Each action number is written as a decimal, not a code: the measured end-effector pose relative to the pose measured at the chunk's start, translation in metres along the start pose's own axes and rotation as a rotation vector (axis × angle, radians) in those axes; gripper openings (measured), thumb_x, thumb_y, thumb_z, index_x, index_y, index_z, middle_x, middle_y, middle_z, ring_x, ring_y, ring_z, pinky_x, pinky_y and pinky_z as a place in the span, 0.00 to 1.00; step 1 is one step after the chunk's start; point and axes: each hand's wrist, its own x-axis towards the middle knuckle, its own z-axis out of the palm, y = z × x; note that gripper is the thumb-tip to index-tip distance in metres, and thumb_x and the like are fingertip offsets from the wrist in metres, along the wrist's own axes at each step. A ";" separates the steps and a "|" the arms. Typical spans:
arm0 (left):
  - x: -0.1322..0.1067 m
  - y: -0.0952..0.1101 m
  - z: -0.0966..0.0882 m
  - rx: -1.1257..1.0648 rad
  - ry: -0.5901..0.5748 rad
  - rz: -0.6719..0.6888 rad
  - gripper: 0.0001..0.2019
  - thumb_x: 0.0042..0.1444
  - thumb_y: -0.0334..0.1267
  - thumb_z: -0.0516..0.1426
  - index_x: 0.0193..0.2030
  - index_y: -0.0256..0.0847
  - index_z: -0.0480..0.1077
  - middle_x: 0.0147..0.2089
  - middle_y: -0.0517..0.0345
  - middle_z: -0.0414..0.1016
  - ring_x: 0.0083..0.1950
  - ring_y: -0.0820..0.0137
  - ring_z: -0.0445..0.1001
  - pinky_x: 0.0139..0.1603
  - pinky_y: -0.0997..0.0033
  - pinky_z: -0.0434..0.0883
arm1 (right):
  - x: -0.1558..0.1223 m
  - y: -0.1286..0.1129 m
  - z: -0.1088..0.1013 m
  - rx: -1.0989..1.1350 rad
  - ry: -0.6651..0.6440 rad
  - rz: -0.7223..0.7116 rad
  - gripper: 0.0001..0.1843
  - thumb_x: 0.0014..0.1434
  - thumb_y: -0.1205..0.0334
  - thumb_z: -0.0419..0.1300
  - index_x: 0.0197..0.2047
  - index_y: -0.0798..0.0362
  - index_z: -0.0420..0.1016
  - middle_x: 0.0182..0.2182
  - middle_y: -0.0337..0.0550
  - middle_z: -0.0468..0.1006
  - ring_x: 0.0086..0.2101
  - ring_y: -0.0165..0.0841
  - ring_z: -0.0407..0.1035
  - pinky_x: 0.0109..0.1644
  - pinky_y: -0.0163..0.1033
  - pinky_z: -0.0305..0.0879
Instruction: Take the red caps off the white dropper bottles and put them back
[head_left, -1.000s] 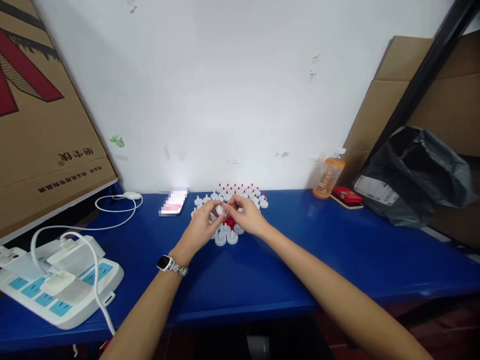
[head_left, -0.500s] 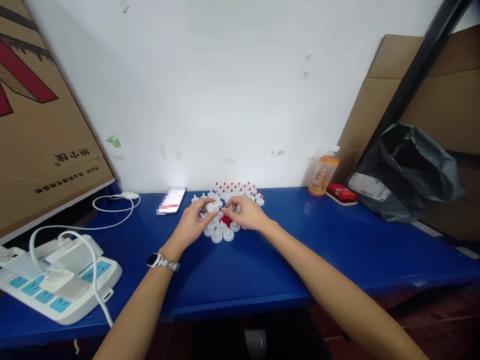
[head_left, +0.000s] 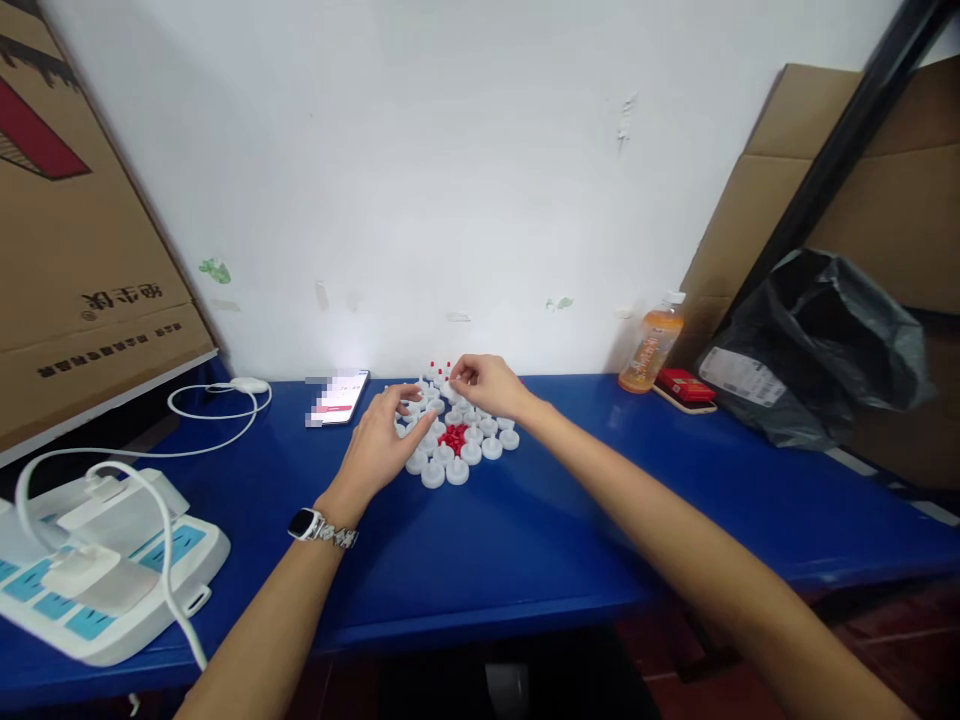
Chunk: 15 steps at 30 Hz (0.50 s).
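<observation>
On the blue table stands a cluster of white nozzle caps [head_left: 457, 471], round at the base with a small spout on top. A small heap of red tips [head_left: 453, 439] lies in the middle of them. At the back, several caps carry red tips on their spouts. My left hand [head_left: 380, 437] rests at the cluster's left side, thumb and fingers apart, holding nothing. Over the back of the cluster, my right hand [head_left: 486, 385] is closed in a pinch on a white nozzle cap [head_left: 450, 391], partly hidden by the fingers.
At the left are a phone [head_left: 342, 398], a white power strip [head_left: 112, 640] with cables, and a cardboard box [head_left: 97, 240]. To the right stand an orange drink bottle [head_left: 651, 345], a red packet [head_left: 685, 385] on a phone-like slab, and a dark plastic bag [head_left: 817, 340].
My right hand has moved back from the red heap to the rear caps, uncovering caps on the right. My left hand has opened wider and no longer holds a cap. The view shifted slightly.
</observation>
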 end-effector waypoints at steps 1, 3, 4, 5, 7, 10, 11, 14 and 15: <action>0.000 -0.001 -0.001 0.018 -0.004 0.002 0.17 0.61 0.51 0.56 0.51 0.45 0.69 0.50 0.53 0.75 0.44 0.64 0.73 0.39 0.65 0.69 | 0.011 0.004 -0.001 -0.095 -0.085 0.011 0.06 0.54 0.65 0.60 0.35 0.55 0.78 0.30 0.42 0.80 0.31 0.31 0.71 0.37 0.34 0.63; 0.000 -0.003 -0.003 0.043 -0.014 0.012 0.13 0.63 0.50 0.54 0.45 0.44 0.70 0.47 0.54 0.75 0.42 0.65 0.72 0.39 0.65 0.69 | 0.030 0.008 0.001 -0.251 -0.238 0.026 0.07 0.51 0.68 0.60 0.34 0.53 0.80 0.32 0.43 0.82 0.33 0.33 0.73 0.35 0.34 0.62; 0.000 -0.003 -0.004 0.050 -0.020 0.020 0.12 0.64 0.49 0.54 0.44 0.44 0.71 0.46 0.55 0.75 0.42 0.65 0.72 0.39 0.65 0.69 | 0.038 0.007 0.003 -0.316 -0.310 0.035 0.08 0.50 0.69 0.61 0.34 0.53 0.81 0.34 0.43 0.82 0.34 0.35 0.73 0.35 0.34 0.62; 0.000 -0.003 -0.005 0.055 -0.024 0.030 0.12 0.64 0.49 0.53 0.43 0.44 0.71 0.45 0.55 0.75 0.43 0.64 0.72 0.39 0.65 0.69 | 0.045 0.005 0.007 -0.372 -0.371 0.047 0.09 0.48 0.70 0.62 0.33 0.52 0.81 0.35 0.44 0.83 0.35 0.36 0.74 0.35 0.35 0.63; -0.001 -0.003 -0.006 0.058 -0.043 0.050 0.11 0.64 0.48 0.53 0.41 0.44 0.71 0.44 0.55 0.75 0.45 0.63 0.72 0.40 0.64 0.68 | 0.055 -0.002 0.014 -0.445 -0.457 0.070 0.10 0.46 0.71 0.63 0.33 0.52 0.82 0.35 0.45 0.83 0.35 0.37 0.74 0.34 0.35 0.63; -0.001 -0.001 -0.007 0.045 -0.083 0.052 0.12 0.65 0.48 0.53 0.39 0.44 0.72 0.44 0.55 0.75 0.48 0.62 0.71 0.42 0.64 0.68 | 0.060 -0.010 0.024 -0.458 -0.478 0.071 0.11 0.44 0.71 0.63 0.33 0.53 0.82 0.35 0.46 0.83 0.34 0.38 0.75 0.34 0.36 0.64; -0.001 0.000 -0.007 0.041 -0.094 0.047 0.12 0.64 0.49 0.53 0.39 0.45 0.72 0.44 0.55 0.75 0.48 0.61 0.71 0.42 0.64 0.68 | 0.061 -0.011 0.026 -0.449 -0.469 0.068 0.11 0.45 0.71 0.63 0.33 0.53 0.83 0.35 0.46 0.83 0.34 0.38 0.75 0.35 0.35 0.64; -0.002 0.001 -0.006 0.050 -0.107 0.044 0.13 0.65 0.49 0.52 0.38 0.45 0.72 0.43 0.55 0.74 0.48 0.61 0.71 0.44 0.63 0.68 | 0.058 -0.006 0.028 -0.405 -0.408 0.046 0.13 0.51 0.68 0.60 0.39 0.52 0.83 0.38 0.44 0.83 0.37 0.35 0.75 0.37 0.33 0.65; -0.002 0.002 -0.006 0.055 -0.108 0.045 0.13 0.65 0.49 0.52 0.38 0.45 0.72 0.42 0.55 0.74 0.48 0.61 0.71 0.45 0.62 0.68 | 0.057 -0.003 0.028 -0.381 -0.379 0.039 0.13 0.53 0.68 0.59 0.40 0.52 0.82 0.38 0.43 0.83 0.37 0.34 0.75 0.38 0.33 0.65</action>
